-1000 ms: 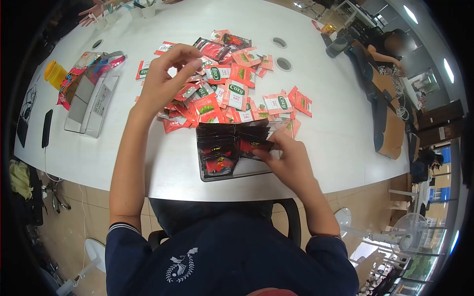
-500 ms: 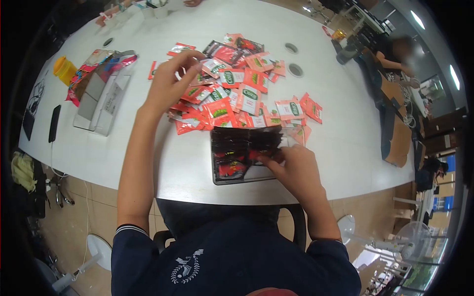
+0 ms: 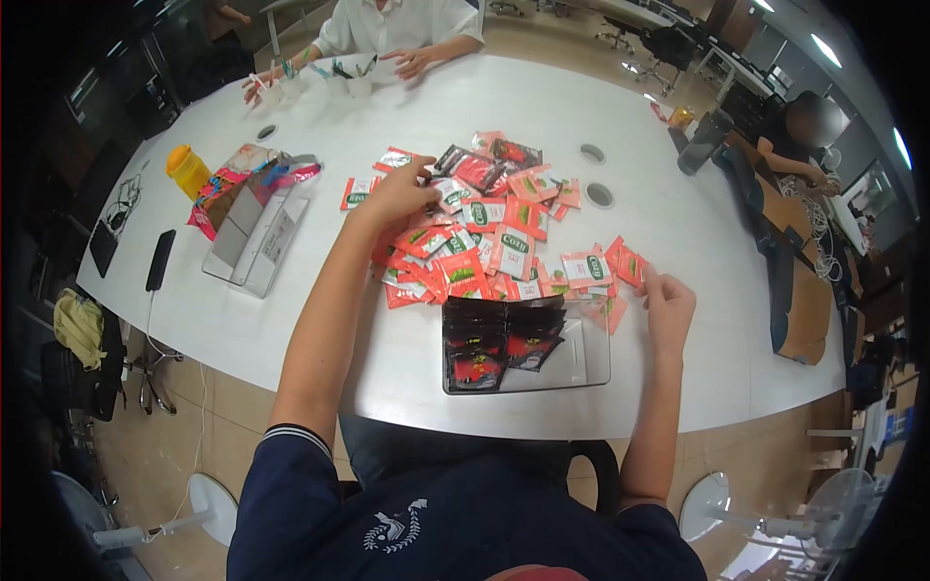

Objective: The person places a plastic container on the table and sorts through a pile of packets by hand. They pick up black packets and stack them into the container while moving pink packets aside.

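Observation:
Red and white Cozy tea bag sachets (image 3: 511,250) lie in a loose pile, with a few dark packets (image 3: 469,168) among them at the back. My left hand (image 3: 402,191) reaches over the pile's left side, fingers bent and apart beside a dark packet. At the right edge, my right hand (image 3: 668,302) has its fingers pinched at the corner of an orange-red tea bag sachet (image 3: 633,265). In front of me stands a clear plastic box (image 3: 581,373). Dark sachets (image 3: 477,368) stand in rows in its left and middle parts; its right part shows bare plastic.
To the left are another clear box (image 3: 276,250), a yellow canister (image 3: 188,170), a colourful bag (image 3: 237,184) and a black phone (image 3: 161,259) on a cable. Across the table sits a person (image 3: 397,34) behind cups of pens (image 3: 358,85). Cardboard (image 3: 799,310) lies right.
My right hand has left the dark sachets in the box and moved right to the edge of the pile. My left hand stays over the pile. The camera view has tilted up.

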Available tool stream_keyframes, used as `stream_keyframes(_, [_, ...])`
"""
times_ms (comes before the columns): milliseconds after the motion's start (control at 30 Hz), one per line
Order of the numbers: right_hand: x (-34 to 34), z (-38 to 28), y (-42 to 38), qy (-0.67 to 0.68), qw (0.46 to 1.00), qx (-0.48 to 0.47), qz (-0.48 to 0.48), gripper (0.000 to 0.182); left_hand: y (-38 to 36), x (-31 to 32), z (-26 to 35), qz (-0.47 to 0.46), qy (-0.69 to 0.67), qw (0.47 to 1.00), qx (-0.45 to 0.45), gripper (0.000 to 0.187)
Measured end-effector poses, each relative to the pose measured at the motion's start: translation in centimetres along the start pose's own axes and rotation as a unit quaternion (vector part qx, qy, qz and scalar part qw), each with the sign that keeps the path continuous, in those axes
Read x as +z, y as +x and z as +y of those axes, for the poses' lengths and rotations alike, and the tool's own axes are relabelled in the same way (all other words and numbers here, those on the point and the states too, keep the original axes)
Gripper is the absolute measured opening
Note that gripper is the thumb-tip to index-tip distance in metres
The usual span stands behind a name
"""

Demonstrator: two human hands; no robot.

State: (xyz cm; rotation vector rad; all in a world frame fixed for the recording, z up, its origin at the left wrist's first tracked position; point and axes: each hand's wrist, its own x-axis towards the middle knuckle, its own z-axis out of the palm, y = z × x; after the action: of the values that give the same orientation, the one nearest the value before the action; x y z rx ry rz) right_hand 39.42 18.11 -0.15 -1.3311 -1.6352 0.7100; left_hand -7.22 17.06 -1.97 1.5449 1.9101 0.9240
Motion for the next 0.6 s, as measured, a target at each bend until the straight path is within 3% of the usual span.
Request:
stream_keyframes(67, [-0.1, 0.7, 0.2, -0.002, 1.0, 0.024, -0.007, 0.043, 1.4, -0.8, 0.3, -0.063, 0.016, 0.998, -0.018, 0.084])
stream_keyframes(167, [-0.4, 0.8, 0.2, 0.046, 0.998, 0.034, -0.002, 0.043, 2.4, -0.4, -0.2, -0.059, 0.113, 0.991, 0.034, 0.094])
stream_keyframes(200, [-0.4, 0.8, 0.2, 0.044, 0.999, 0.029, 0.004, 0.043, 2.5, -0.6, 0.4, -0.077, 0.114, 0.99, 0.0, 0.101])
stream_keyframes(300, [-0.2, 0.6, -0.1, 0.046, 0.999, 0.024, 0.014, 0.044, 2.6, -1.1, 1.5, -0.125, 0.134, 0.978, -0.095, 0.101])
stream_keyframes(433, [-0.3, 0.8, -0.2, 0.045, 0.999, 0.022, 0.018, 0.044, 2.0, -2.6, 1.6, -0.162, 0.089, 0.977, -0.104, 0.095])
stream_keyframes(567, [-0.4, 0.6, -0.2, 0.037, 0.999, 0.027, 0.019, 0.042, 1.6, -3.3, -0.9, -0.054, 0.039, 0.997, -0.024, 0.088])
stream_keyframes(600, [-0.3, 0.6, -0.2, 0.035, 0.999, 0.026, 0.018, 0.042, 0.2, -4.4, 1.7, -0.103, -0.026, 0.994, -0.001, 0.078])
